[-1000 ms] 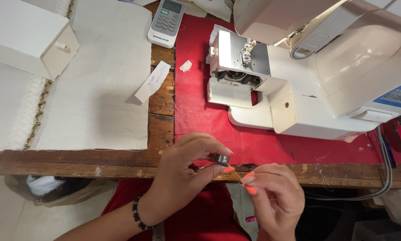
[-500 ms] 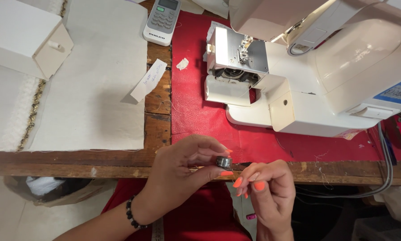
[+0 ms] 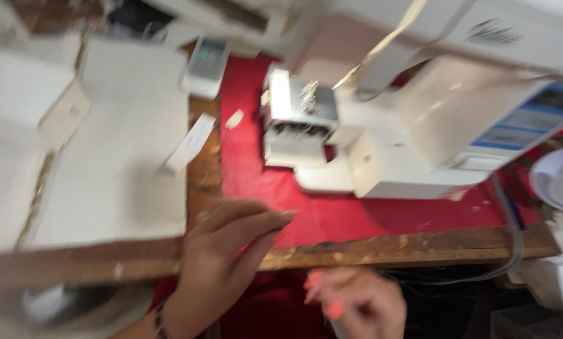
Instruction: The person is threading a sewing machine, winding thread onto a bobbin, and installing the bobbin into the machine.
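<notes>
- Blurred frame, fine detail lost throughout.
- Nearest, bottom edge: right hand (image 3: 356, 307) with orange-painted nails, fingers curled inward, below the table edge, over dark red cloth (image 3: 262, 311); grip state cannot tell, nothing visible in it.
- Just left and slightly further: left hand (image 3: 228, 251) with dark beaded bracelet (image 3: 160, 319) at the wrist, fingers stretched toward the right, tips pinched together over the worn brown wooden table edge (image 3: 388, 245); grip looks closed, but any small item between the fingertips too blurred to make out, so held item cannot tell.
- Hands apart, not touching; left above the table edge, right below it.
- Bottom left, under the table edge: pale bag-like shape (image 3: 49, 301), unclear.
- Left on the table: large flat off-white fabric sheet (image 3: 112, 182), with small white paper slip (image 3: 187, 144) at its right border.
- Centre: bright red felt mat (image 3: 331, 213) lying on the table, running away from the left fingertips.
- On the red mat: cream-white plastic sewing machine (image 3: 419, 138), needle end with metal parts at its left, blue-panelled body to the right, well apart from both hands.
- Right of machine: grey cable (image 3: 513, 232) dropping over the table edge; white round bowl (image 3: 560, 182) at the frame's right edge.
- Far left: white cardboard box (image 3: 24, 107), flap open.
- Far centre: white handheld device with greenish screen (image 3: 206, 66), beyond the fabric sheet.
</notes>
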